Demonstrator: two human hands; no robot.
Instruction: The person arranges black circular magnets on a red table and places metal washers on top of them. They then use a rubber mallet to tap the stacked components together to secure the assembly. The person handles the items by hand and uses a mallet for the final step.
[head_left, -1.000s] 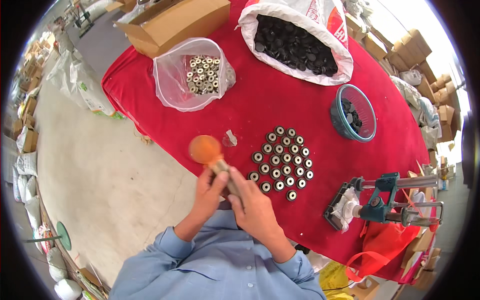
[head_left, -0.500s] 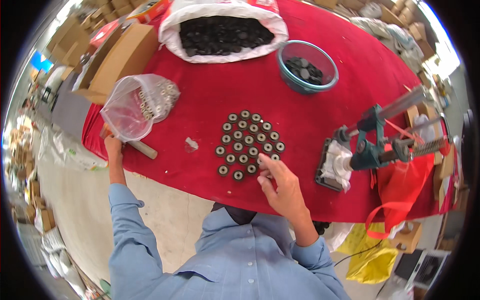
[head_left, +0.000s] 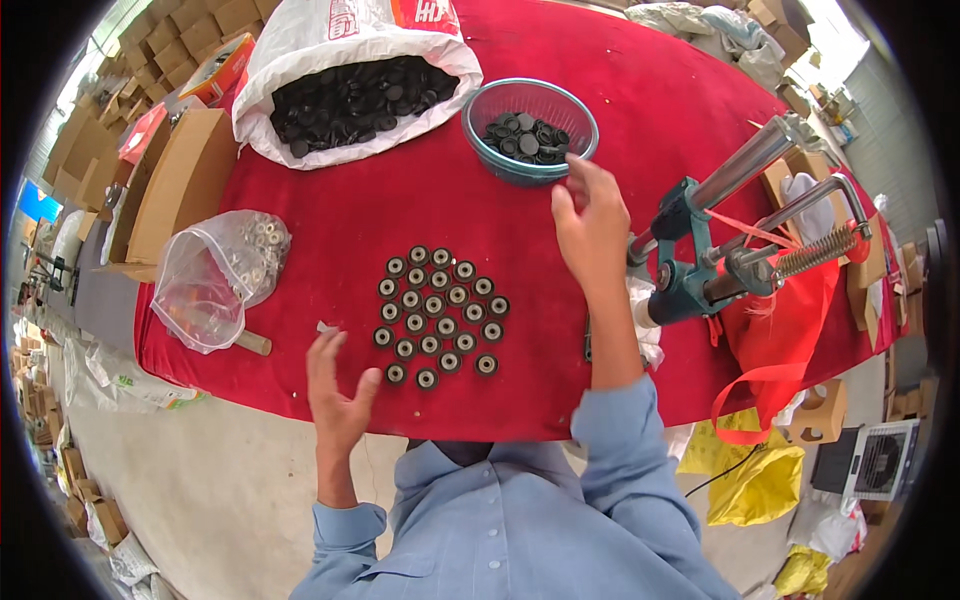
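A cluster of small black wheels with metal centres [head_left: 436,305] lies on the red cloth in front of me. My left hand [head_left: 340,395] hovers beside its near left side, fingers outstretched, thumb apart, holding nothing I can see. My right hand [head_left: 592,220] reaches to the near right rim of a clear bluish bowl [head_left: 508,166]. Its thumb and fingers are apart, and nothing shows between them; the fingertips are close to the rim. Inside the bowl lie black round caps [head_left: 528,143]. A hand press [head_left: 690,240] stands right of my right forearm, which partly hides its base.
A white sack [head_left: 300,60] full of black caps lies open at the back left. Nearer, a clear plastic bag [head_left: 195,295] holds small metal rings, with a rod [head_left: 254,343] beside it. A cardboard box [head_left: 180,185] stands at the left edge; a red bag [head_left: 780,330] hangs at the right.
My left hand has left the plastic bag and come right, beside the wheels. My right hand has gone from the wheels out to the bowl. The whole view has shifted.
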